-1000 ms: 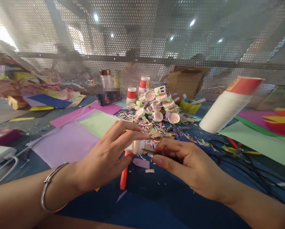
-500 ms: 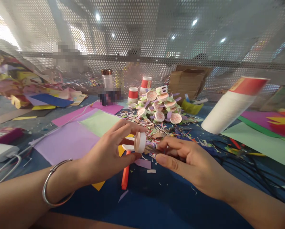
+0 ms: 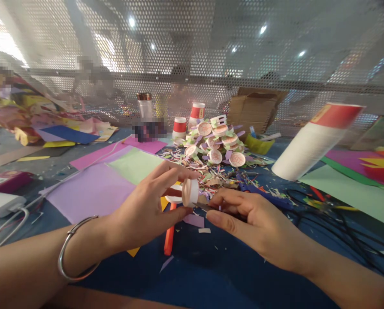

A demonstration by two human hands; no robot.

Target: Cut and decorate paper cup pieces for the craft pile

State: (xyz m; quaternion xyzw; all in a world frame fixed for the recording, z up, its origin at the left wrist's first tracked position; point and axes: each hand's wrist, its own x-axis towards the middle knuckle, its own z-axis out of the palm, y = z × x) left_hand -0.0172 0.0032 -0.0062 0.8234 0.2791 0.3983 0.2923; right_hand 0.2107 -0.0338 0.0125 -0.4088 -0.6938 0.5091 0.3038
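Note:
My left hand (image 3: 153, 204) grips a small white round cup piece (image 3: 191, 192) between thumb and fingers, its opening turned sideways. My right hand (image 3: 246, 221) is closed around a thin dark blade-like tool (image 3: 204, 206), most of it hidden by the fingers. The tool's tip is at the lower right edge of the cup piece. Beneath my left hand, an orange-red stick (image 3: 169, 234) lies on the blue table (image 3: 211, 274), with a white round part at its upper end. A purple paper strip (image 3: 194, 220) lies below the cup piece.
Paper scraps (image 3: 207, 176) surround a heap of decorated cup pieces (image 3: 215, 143). A tall leaning cup stack (image 3: 314, 143) stands right, near black cables (image 3: 340, 227). Purple paper (image 3: 92, 189) lies left. Behind are a bottle (image 3: 145, 107), a cardboard box (image 3: 251, 111) and a perforated screen (image 3: 192, 38).
My right hand has shifted slightly left, and the tool's tip has come to the edge of the cup piece. My left hand has barely moved.

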